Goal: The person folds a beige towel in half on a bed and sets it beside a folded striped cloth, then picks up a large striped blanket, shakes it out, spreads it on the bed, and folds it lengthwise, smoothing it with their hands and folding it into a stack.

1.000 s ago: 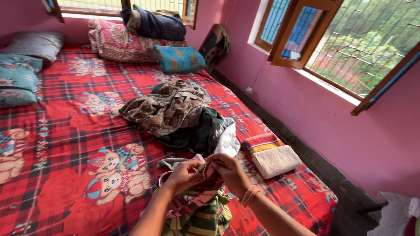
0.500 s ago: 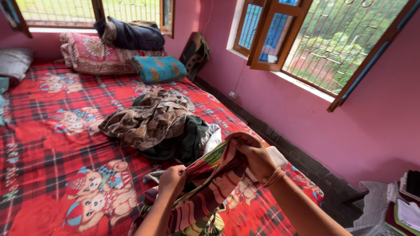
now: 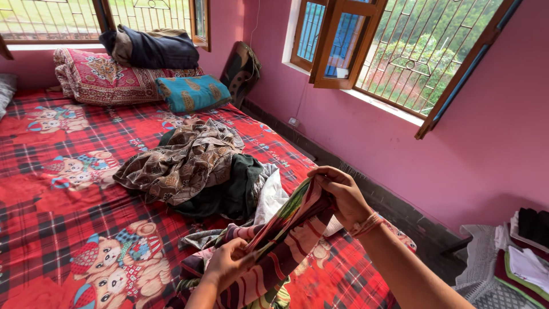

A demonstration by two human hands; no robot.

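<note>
Striped cloth (image 3: 280,240) stretched taut between both hands over the near edge of the red checked bedsheet (image 3: 57,217), only partly gathered, lower end hanging loose. Left hand (image 3: 229,264) pinched shut on the near edge, right hand (image 3: 342,194) clenched round the raised far end, fingers (image 3: 329,178) curled tight. Heap of crumpled clothes (image 3: 189,169) lying unsorted further off; folded blankets (image 3: 114,74) stacked by the far window.

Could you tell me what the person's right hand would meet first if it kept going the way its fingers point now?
The right hand points left across the bed, gripping striped cloth. Beyond it, probably the white garment, then the dark green clothes; depth is unclear.
</note>
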